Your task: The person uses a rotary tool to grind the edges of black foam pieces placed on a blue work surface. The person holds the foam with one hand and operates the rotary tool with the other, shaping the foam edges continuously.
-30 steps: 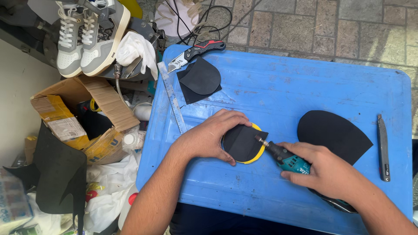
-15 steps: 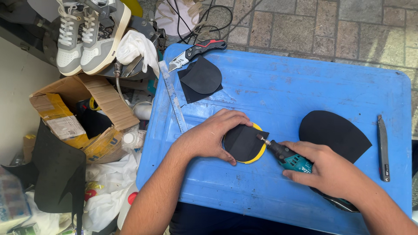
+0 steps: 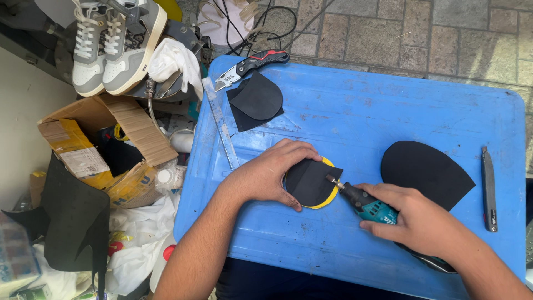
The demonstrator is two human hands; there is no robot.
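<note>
Black rubber piece [image 3: 309,181] under left hand [image 3: 266,176], rotary tool [image 3: 363,204] in right hand [image 3: 422,225].

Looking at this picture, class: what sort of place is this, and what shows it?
Probably an informal outdoor shoe-repair spot. A pair of sneakers sits beside a blue plastic table, black sole-shaped cutouts lie on it, and the right hand holds a rotary tool. Paving stones show behind.

Our left hand [image 3: 266,178] pins a black rubber piece [image 3: 308,181] over a yellow disc [image 3: 331,195] on the blue table [image 3: 355,111], while our right hand [image 3: 416,222], at four o'clock of it, grips a teal rotary tool [image 3: 366,204] whose tip touches the piece's edge. A larger black piece [image 3: 425,172] lies at three o'clock, and a utility knife [image 3: 252,65] at eleven, beside a ruler [image 3: 221,122].
</note>
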